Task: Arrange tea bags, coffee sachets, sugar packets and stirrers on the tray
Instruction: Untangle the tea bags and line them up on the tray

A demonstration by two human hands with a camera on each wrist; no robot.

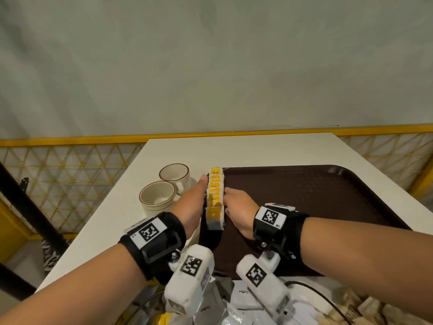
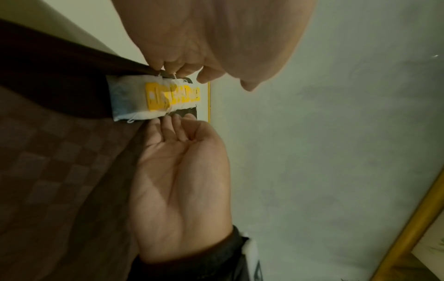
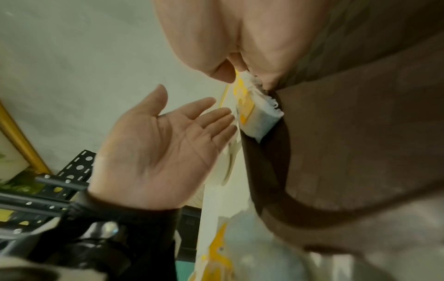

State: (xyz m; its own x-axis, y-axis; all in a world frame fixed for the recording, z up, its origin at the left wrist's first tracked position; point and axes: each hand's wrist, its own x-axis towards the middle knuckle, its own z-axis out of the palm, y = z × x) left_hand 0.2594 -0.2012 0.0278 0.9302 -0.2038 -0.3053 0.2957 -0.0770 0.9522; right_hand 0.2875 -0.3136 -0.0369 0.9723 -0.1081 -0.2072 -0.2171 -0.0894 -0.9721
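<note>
**A:** White table (image 1: 234, 148) is seen against a plain wall, yellow lattice railing (image 1: 70, 165) behind it. What is laid out on it?

**B:** Brown tray (image 1: 316, 195) is set on the table's right part. Two cream cups (image 1: 164, 188) with brown rims are stood just left of it, touching each other.

**A:** Tea bags?

**B:** A row of yellow-tagged tea bags (image 1: 215, 198) is lined up along the tray's left edge, overlapped one on the next.

**A:** Hands?

**B:** The row is flanked on both sides. Left hand (image 1: 192, 205) is held flat along the row's left side, fingers straight, nothing gripped. Right hand (image 1: 239, 207) is placed on the tray at the row's right side; in the left wrist view its fingers (image 2: 177, 129) are bent toward the bags with the tips at their edge. No bag is enclosed. Real contact cannot be confirmed.

**A:** Anything nearer the camera?

**B:** White sachets marked "Coffee" (image 1: 243, 299) are piled at the table's near edge, below the tray.
</note>
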